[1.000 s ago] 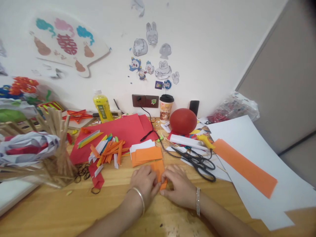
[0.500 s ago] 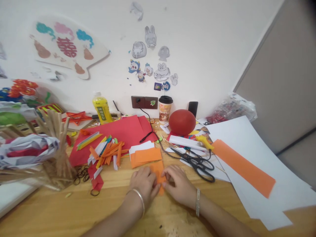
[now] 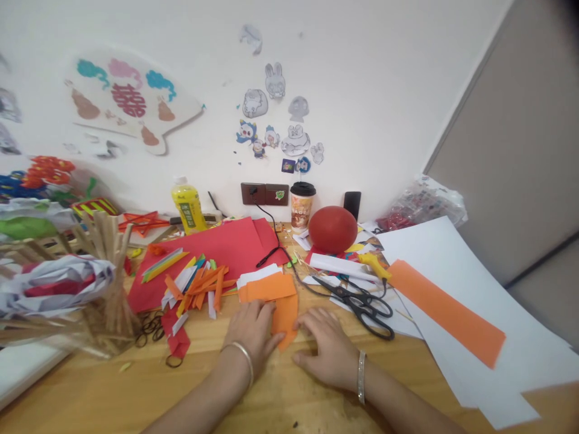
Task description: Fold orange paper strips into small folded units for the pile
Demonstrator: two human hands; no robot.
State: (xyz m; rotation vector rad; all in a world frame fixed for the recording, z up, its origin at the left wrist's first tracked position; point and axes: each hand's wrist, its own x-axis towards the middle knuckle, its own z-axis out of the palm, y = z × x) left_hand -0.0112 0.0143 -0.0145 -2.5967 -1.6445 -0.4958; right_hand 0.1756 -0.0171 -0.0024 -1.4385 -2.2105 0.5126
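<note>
From the lidded paper cup [image 3: 301,208], a yellow drink bottle [image 3: 188,207] is seen at nine o'clock, a red balloon [image 3: 332,229] at four; at ten o'clock, a fan-shaped decoration [image 3: 129,101] is mounted on the wall [image 3: 384,90].

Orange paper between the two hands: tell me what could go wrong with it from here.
The orange paper lies right up against the orange stack, so sliding it might knock that pile askew, or the like-coloured pieces could get mixed up.

The black scissors lie just beyond the right hand, which could bump them if it swings outward.

The black cable runs close past the stack and might catch a sheet.
</note>
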